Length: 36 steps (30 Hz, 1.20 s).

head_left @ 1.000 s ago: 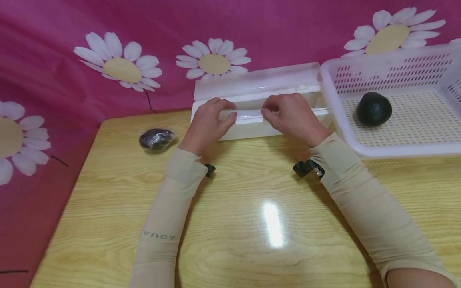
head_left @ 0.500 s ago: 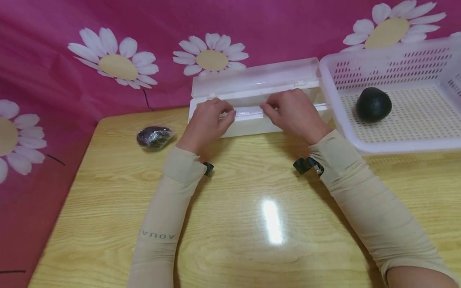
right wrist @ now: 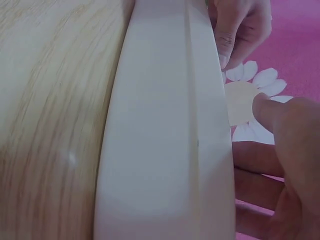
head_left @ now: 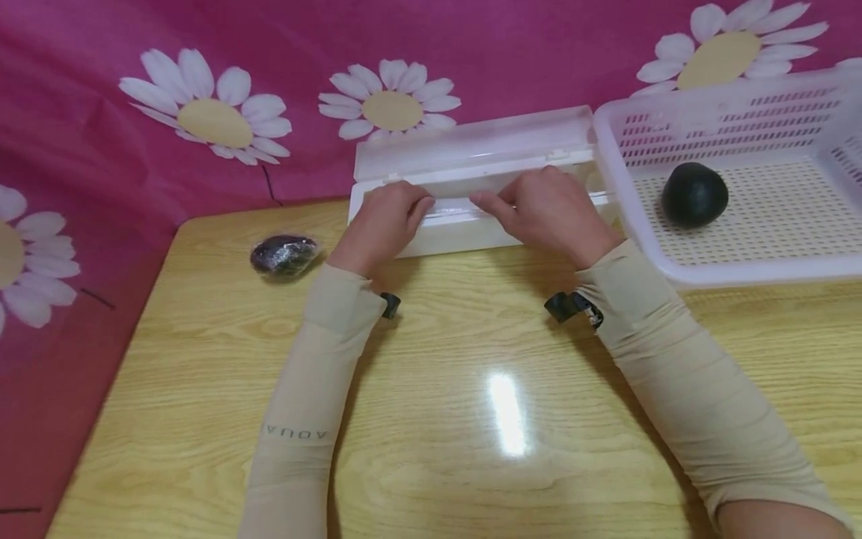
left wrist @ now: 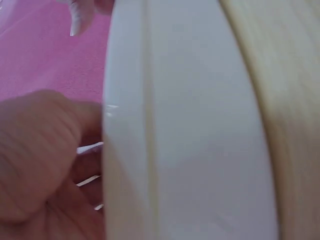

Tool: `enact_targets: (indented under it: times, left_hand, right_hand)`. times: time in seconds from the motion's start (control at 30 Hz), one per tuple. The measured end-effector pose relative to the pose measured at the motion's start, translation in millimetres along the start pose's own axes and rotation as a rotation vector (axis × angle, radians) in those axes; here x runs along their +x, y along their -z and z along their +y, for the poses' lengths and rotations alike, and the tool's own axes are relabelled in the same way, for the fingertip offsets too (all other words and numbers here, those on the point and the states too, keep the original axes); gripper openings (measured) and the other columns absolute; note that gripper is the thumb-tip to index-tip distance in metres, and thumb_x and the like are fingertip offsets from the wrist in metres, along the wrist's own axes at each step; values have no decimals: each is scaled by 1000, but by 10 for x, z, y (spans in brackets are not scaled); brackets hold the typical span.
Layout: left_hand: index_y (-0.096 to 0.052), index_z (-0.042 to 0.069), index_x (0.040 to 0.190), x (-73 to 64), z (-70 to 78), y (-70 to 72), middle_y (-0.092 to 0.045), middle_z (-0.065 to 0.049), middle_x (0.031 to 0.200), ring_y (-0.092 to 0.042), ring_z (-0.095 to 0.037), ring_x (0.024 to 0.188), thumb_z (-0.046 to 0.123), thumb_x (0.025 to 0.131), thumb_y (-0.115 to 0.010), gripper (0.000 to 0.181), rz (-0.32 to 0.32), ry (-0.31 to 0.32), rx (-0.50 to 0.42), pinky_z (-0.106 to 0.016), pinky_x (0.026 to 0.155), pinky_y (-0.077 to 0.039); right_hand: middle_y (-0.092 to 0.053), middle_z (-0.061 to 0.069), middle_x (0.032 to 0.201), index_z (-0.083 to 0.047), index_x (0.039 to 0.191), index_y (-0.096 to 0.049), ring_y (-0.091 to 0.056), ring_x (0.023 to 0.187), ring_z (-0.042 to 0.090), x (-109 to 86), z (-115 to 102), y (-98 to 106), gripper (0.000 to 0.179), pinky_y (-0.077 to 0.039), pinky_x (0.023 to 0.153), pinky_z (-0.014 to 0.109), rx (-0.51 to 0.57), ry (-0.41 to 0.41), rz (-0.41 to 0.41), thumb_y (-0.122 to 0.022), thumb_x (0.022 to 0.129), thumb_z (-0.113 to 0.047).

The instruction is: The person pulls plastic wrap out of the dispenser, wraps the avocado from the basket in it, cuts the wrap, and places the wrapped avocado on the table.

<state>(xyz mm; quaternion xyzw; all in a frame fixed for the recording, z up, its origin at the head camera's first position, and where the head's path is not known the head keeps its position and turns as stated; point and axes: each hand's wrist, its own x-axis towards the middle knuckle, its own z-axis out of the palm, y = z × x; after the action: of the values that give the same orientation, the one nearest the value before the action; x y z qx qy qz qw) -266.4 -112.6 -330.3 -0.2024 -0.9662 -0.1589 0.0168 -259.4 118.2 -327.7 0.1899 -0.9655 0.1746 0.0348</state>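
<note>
A long white plastic-wrap box (head_left: 465,238) lies at the back of the table with its lid (head_left: 474,142) raised. A shiny strip of plastic wrap (head_left: 450,209) shows along its front edge, between the hands. My left hand (head_left: 380,224) is at the left part of this edge, thumb against the bent index finger, pinching at the wrap. My right hand (head_left: 548,213) is over the right part, thumb stretched out along the strip. In the right wrist view, the right thumb (right wrist: 267,107) stands apart from the loosely bent fingers; the box wall hides the fingertips.
A dark, rounded object wrapped in clear film (head_left: 285,255) lies on the table left of the box. Against the box's right end stands a white slotted basket (head_left: 761,275) holding a dark avocado-like fruit (head_left: 694,195). A pink flowered cloth (head_left: 512,52) hangs close behind.
The left thumb has closed up toward the index finger. The right thumb has slid left and stretched out along the strip. The whole view has shifted slightly; the box stays put.
</note>
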Motion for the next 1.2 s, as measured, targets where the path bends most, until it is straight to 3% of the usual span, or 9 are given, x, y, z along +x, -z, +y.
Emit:
enact_targets:
  times: [0.07,0.23,0.3,0.4,0.6,0.87,1.0,1.13,1.2]
  left_hand:
    - [-69,9,117,32,13,43,-71,-9,117,-63,-26,114,21,101,-50,27,-28,24,-13,-40,106,-45]
    - [-72,11,112,121,28,148,-72,-5,116,-62,-23,114,12,97,-57,21,-102,46,-16,-37,107,-45]
    - [-72,11,110,160,25,187,-72,-5,114,-62,-23,111,13,96,-59,19,-134,55,-5,-37,105,-45]
    - [-72,12,109,213,12,231,-72,-7,113,-61,-23,108,16,93,-64,18,-176,77,11,-38,102,-45]
    - [-72,10,105,275,28,269,-69,-9,105,-58,-23,100,18,89,-70,17,-226,83,36,-36,97,-48]
    - [-73,10,93,309,62,285,-67,-7,98,-53,-23,96,15,95,-60,13,-293,63,119,-35,93,-45]
    - [-67,9,99,310,40,271,-63,-8,100,-52,-24,96,15,98,-53,15,-292,41,127,-35,92,-44]
    - [-61,9,102,302,22,244,-62,-8,99,-52,-24,96,15,99,-52,11,-234,23,106,-36,92,-44]
    - [-60,9,101,296,21,230,-61,-8,97,-53,-24,95,13,99,-52,9,-200,11,99,-36,91,-45]
  right_hand:
    - [-60,2,60,-25,90,-79,-60,72,24,-8,-16,12,60,-39,61,35,-9,-13,-19,-39,93,-69]
    - [-74,6,80,-29,104,-77,-67,86,29,-11,-39,35,65,-43,63,38,-21,-21,-52,-35,89,-76]
    - [-77,4,93,-34,117,-69,-68,95,29,-7,-41,43,61,-45,65,39,-15,-20,-63,-36,89,-77]
    - [-77,4,103,-34,118,-69,-67,101,29,1,-40,43,62,-47,69,41,-3,-26,-82,-36,88,-77]
    - [-76,3,105,-32,115,-71,-68,100,28,3,-27,30,64,-48,72,42,17,-24,-79,-36,88,-77]
    - [-76,2,108,-34,116,-71,-68,102,28,-11,-22,53,66,-49,71,43,9,-4,-82,-33,86,-80]
    - [-75,1,110,-36,117,-70,-67,104,28,-5,-20,48,65,-49,71,43,1,10,-86,-33,87,-80]
    - [-75,2,112,-35,117,-70,-67,105,29,-2,-14,34,64,-49,71,44,-2,9,-82,-33,88,-79]
    - [-77,4,100,-31,110,-75,-68,97,28,-1,-9,19,66,-48,69,43,-1,0,-68,-33,89,-77]
